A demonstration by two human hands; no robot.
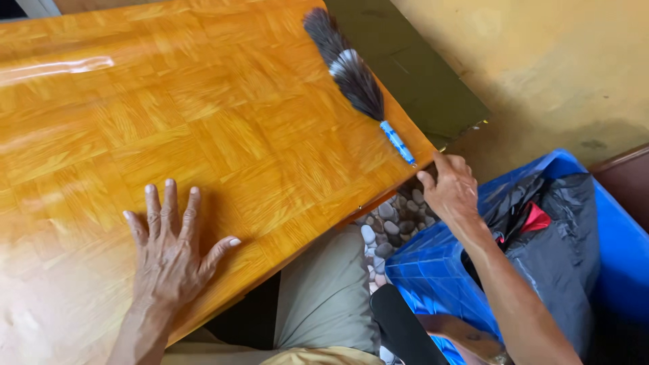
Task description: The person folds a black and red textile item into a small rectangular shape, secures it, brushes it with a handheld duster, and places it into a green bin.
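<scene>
Feather duster (351, 74) lies on the bench (203, 122) near its far corner, long axis diagonal, blue handle end just beyond the right hand (451, 192); its fingers loosely curled, holding nothing. Left hand (169, 247) flat, fingers spread, well apart.

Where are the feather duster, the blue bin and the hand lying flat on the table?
feather duster (353, 76), head view, on the dark feathers mid-brush.
blue bin (433, 270), head view, on its near ribbed wall.
left hand (169, 253), head view, on the back of the hand.
</scene>
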